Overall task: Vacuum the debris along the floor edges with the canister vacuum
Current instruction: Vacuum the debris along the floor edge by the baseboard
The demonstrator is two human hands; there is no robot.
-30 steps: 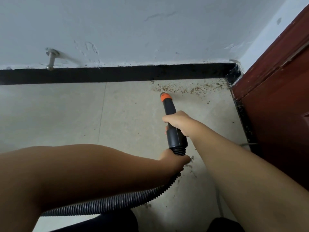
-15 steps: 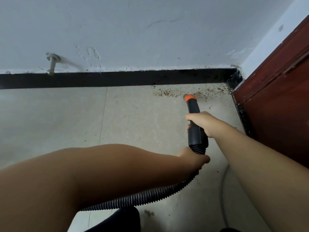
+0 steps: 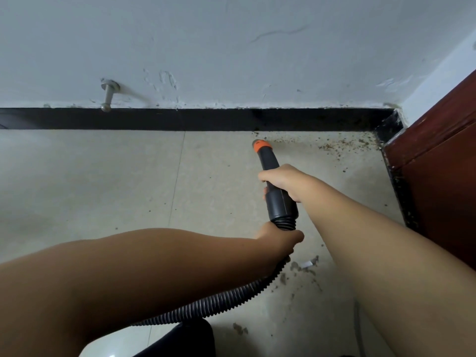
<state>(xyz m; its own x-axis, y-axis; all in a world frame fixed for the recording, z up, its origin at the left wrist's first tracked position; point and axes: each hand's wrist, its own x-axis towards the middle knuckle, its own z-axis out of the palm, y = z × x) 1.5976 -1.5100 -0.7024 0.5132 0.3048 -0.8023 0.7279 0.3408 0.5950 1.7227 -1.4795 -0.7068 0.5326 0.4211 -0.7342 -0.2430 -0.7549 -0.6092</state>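
Observation:
A black vacuum nozzle [image 3: 279, 202] with an orange tip [image 3: 261, 146] points at the floor just below the black baseboard [image 3: 195, 119]. My right hand [image 3: 282, 180] grips the nozzle's middle. My left hand [image 3: 279, 239] holds the ribbed black hose [image 3: 226, 300] right behind the nozzle's cuff. Brown debris [image 3: 342, 145] lies scattered along the baseboard from the tip rightward to the corner. More grey dust and a white scrap [image 3: 306, 265] lie on the tiles near my left hand.
A dark red wooden door [image 3: 443, 181] closes the right side, with a black strip at its foot. A metal door stop [image 3: 107, 95] sticks out of the white wall at left. A thin cable [image 3: 356, 323] lies on the pale tiled floor. Dark clothing [image 3: 185, 341] shows below.
The nozzle tip swept right toward the corner half a second ago and has now come back left along the baseboard. Less debris lies near the tip than before. Both hands kept their hold.

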